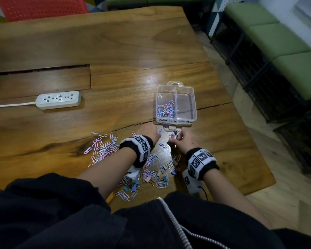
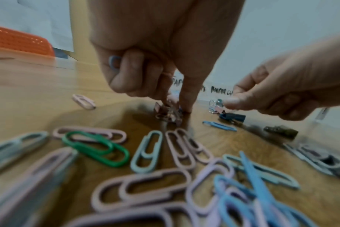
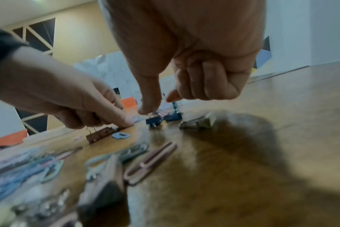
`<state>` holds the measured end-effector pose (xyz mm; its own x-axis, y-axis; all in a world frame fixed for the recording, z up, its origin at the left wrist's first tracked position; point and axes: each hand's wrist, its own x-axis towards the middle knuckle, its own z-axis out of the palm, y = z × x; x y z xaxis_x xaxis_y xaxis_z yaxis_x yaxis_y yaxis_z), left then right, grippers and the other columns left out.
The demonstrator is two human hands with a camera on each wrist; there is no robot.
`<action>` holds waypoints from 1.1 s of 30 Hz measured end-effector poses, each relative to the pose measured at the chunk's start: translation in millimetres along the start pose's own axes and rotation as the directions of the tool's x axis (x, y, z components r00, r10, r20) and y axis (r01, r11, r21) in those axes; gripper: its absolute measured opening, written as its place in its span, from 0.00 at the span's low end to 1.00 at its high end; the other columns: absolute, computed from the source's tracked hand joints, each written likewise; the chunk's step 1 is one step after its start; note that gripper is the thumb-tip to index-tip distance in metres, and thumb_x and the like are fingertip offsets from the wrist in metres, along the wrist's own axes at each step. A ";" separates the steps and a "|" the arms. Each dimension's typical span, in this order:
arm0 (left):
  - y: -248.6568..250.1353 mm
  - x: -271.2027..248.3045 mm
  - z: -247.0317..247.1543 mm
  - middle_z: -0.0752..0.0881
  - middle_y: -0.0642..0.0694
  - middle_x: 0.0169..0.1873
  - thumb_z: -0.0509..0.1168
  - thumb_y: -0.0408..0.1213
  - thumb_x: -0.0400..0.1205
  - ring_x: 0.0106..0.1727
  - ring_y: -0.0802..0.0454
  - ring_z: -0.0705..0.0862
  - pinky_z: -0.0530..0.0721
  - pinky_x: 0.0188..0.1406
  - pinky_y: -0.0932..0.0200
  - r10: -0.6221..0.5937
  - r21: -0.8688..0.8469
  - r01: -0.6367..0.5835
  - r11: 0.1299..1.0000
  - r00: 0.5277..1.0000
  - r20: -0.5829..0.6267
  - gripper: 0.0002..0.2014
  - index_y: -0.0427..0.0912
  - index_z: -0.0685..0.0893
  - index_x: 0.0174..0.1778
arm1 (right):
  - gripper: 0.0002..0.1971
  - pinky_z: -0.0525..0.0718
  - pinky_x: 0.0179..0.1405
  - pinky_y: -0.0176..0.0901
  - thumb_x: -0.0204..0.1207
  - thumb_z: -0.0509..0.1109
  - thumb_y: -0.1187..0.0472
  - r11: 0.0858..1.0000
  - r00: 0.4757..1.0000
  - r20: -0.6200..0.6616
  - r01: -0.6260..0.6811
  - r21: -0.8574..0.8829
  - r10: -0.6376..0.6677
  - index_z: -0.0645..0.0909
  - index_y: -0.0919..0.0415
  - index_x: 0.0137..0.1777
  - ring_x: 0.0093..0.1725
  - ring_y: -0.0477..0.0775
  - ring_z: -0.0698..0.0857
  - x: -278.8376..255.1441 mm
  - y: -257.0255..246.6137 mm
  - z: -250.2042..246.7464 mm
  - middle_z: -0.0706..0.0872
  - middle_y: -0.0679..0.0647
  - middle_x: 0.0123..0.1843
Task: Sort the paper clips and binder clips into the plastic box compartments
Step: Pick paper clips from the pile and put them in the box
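Both hands work just in front of the plastic box (image 1: pixel 176 105). The left hand (image 1: pixel 149 135) holds a blue paper clip (image 2: pixel 114 62) in curled fingers, its index fingertip pressed to the table (image 1: pixel 115 51). The right hand (image 1: pixel 182 139) pinches toward a dark binder clip (image 3: pixel 153 120), contact unclear. Lift binder clips by their wire handles and drop them in the box's empty right compartment.

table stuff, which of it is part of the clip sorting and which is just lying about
Part of the job:
- plastic box, paper clips in its left compartment
- loose paper clips
- binder clips

Just lying about:
- power strip
- red chair
- green bench
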<state>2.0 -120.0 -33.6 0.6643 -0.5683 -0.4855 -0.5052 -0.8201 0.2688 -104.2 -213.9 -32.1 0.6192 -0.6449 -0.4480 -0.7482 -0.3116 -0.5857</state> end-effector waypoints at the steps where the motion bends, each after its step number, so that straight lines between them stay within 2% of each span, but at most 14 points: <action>1: -0.6 -0.7 -0.6 0.83 0.37 0.44 0.57 0.44 0.83 0.47 0.43 0.83 0.76 0.38 0.56 0.013 0.022 -0.013 1.000 1.000 0.004 0.15 0.35 0.81 0.49 | 0.16 0.82 0.47 0.50 0.67 0.75 0.56 1.000 1.000 0.031 -0.006 0.014 0.005 0.67 0.54 0.31 0.40 0.54 0.80 0.0 3.3 -3.4 0.77 0.49 0.34; 4: -3.6 -2.4 -2.5 0.77 0.45 0.34 0.55 0.42 0.83 0.38 0.47 0.78 0.75 0.33 0.59 0.077 0.097 -0.080 0.992 0.997 0.031 0.12 0.40 0.76 0.39 | 0.13 0.84 0.52 0.54 0.69 0.74 0.63 0.999 0.998 0.064 0.021 -0.041 -0.018 0.70 0.54 0.34 0.45 0.55 0.82 0.7 12.0 -14.3 0.79 0.50 0.38; 7: -8.6 -3.1 -4.1 0.71 0.50 0.28 0.53 0.41 0.83 0.30 0.53 0.71 0.69 0.29 0.62 0.138 -0.207 -0.126 0.970 0.989 0.046 0.12 0.46 0.70 0.33 | 0.04 0.86 0.46 0.53 0.72 0.70 0.59 0.983 0.989 0.012 0.145 -0.112 -0.144 0.78 0.55 0.44 0.37 0.51 0.80 -0.1 9.0 -15.8 0.79 0.49 0.35; 8: -10.7 -3.7 -5.1 0.70 0.50 0.27 0.52 0.38 0.83 0.28 0.55 0.69 0.68 0.27 0.62 0.135 -0.429 -0.099 0.898 0.989 0.055 0.12 0.45 0.69 0.32 | 0.06 0.86 0.44 0.51 0.74 0.69 0.57 0.974 0.982 0.020 0.189 -0.128 -0.188 0.80 0.55 0.48 0.36 0.50 0.79 -1.3 4.8 -14.1 0.80 0.49 0.35; 10: -16.7 -6.8 -9.5 0.68 0.49 0.24 0.52 0.32 0.82 0.21 0.57 0.67 0.66 0.18 0.67 0.140 -0.811 -0.005 0.585 0.986 0.095 0.13 0.42 0.68 0.30 | 0.11 0.85 0.47 0.48 0.75 0.68 0.56 0.954 0.969 0.068 0.245 -0.173 -0.237 0.82 0.54 0.56 0.42 0.50 0.81 -1.5 -3.1 -9.6 0.85 0.52 0.45; 12: -24.2 -12.6 -15.2 0.69 0.52 0.18 0.52 0.31 0.76 0.14 0.61 0.63 0.60 0.10 0.73 0.248 -0.955 0.061 0.291 0.959 0.137 0.11 0.41 0.65 0.27 | 0.10 0.85 0.52 0.49 0.75 0.68 0.56 0.940 0.965 0.102 0.258 -0.225 -0.240 0.83 0.54 0.55 0.51 0.54 0.82 1.2 -5.4 -6.7 0.85 0.55 0.54; 14: -30.2 -17.8 -19.8 0.72 0.55 0.15 0.51 0.34 0.67 0.12 0.61 0.63 0.60 0.10 0.76 0.351 -0.988 0.067 0.140 0.929 0.113 0.04 0.41 0.65 0.27 | 0.06 0.85 0.53 0.51 0.73 0.69 0.57 0.937 0.969 0.137 0.236 -0.259 -0.206 0.84 0.54 0.48 0.54 0.55 0.83 2.8 -1.1 -6.3 0.85 0.55 0.55; 16: -33.0 -20.4 -20.5 0.74 0.54 0.14 0.52 0.38 0.70 0.12 0.60 0.64 0.61 0.10 0.76 0.354 -0.993 0.076 0.092 0.930 0.104 0.07 0.41 0.67 0.27 | 0.01 0.85 0.52 0.50 0.71 0.71 0.58 0.939 0.969 0.167 0.223 -0.262 -0.183 0.82 0.53 0.42 0.53 0.55 0.83 2.3 5.1 -8.9 0.85 0.54 0.52; 19: -28.3 -18.0 -19.8 0.75 0.53 0.13 0.51 0.44 0.84 0.11 0.62 0.64 0.60 0.10 0.74 0.248 -0.978 0.098 0.183 0.958 0.142 0.19 0.43 0.70 0.27 | 0.03 0.85 0.47 0.48 0.71 0.69 0.56 0.946 0.975 0.121 0.212 -0.244 -0.187 0.81 0.54 0.42 0.47 0.54 0.84 1.0 5.9 -13.4 0.85 0.52 0.46; 21: -22.7 -14.9 -18.2 0.74 0.52 0.14 0.53 0.40 0.85 0.11 0.61 0.65 0.62 0.11 0.71 0.144 -0.944 0.132 0.302 0.973 0.182 0.17 0.43 0.73 0.29 | 0.07 0.87 0.46 0.53 0.74 0.67 0.53 0.949 0.977 0.060 0.215 -0.233 -0.206 0.81 0.53 0.48 0.45 0.55 0.85 5.4 1.4 -12.4 0.87 0.53 0.46; 24: -10.7 -10.4 -11.3 0.76 0.48 0.28 0.50 0.35 0.86 0.24 0.55 0.71 0.71 0.24 0.62 0.032 -0.819 0.118 0.561 0.986 0.165 0.12 0.39 0.76 0.40 | 0.09 0.86 0.44 0.48 0.74 0.67 0.52 0.923 0.976 0.017 0.210 -0.323 -0.216 0.82 0.53 0.51 0.45 0.53 0.83 10.9 -7.2 -7.2 0.87 0.53 0.50; 28: -1.0 -6.8 -9.0 0.80 0.48 0.37 0.54 0.47 0.84 0.36 0.53 0.77 0.71 0.30 0.62 0.043 -0.362 -0.049 0.931 0.999 -0.025 0.12 0.42 0.75 0.50 | 0.05 0.81 0.40 0.43 0.75 0.68 0.57 0.937 0.984 0.006 0.171 -0.305 -0.178 0.82 0.54 0.48 0.42 0.51 0.80 13.4 -8.4 -4.7 0.87 0.53 0.49; 30: -1.6 -1.1 -7.3 0.84 0.46 0.46 0.59 0.50 0.81 0.46 0.48 0.82 0.75 0.37 0.58 0.081 -0.113 -0.088 0.990 0.995 -0.059 0.16 0.41 0.75 0.57 | 0.03 0.85 0.43 0.48 0.75 0.67 0.58 0.958 0.987 0.010 0.161 -0.236 -0.163 0.81 0.54 0.46 0.42 0.52 0.83 13.1 -4.7 -4.9 0.88 0.54 0.47; 33: -1.9 7.8 -2.9 0.85 0.42 0.55 0.60 0.47 0.81 0.55 0.44 0.83 0.77 0.44 0.54 0.112 0.041 -0.109 0.993 0.992 -0.060 0.17 0.40 0.76 0.60 | 0.06 0.86 0.46 0.51 0.77 0.64 0.60 0.981 0.987 0.010 0.161 -0.106 -0.161 0.81 0.56 0.50 0.43 0.53 0.84 10.5 3.5 -10.4 0.87 0.55 0.49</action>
<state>9.7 -123.1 -35.5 0.6356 -0.6593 -0.4016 -0.5970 -0.7496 0.2858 -102.8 -229.0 -31.8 0.7341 -0.5791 -0.3545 -0.6595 -0.4840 -0.5752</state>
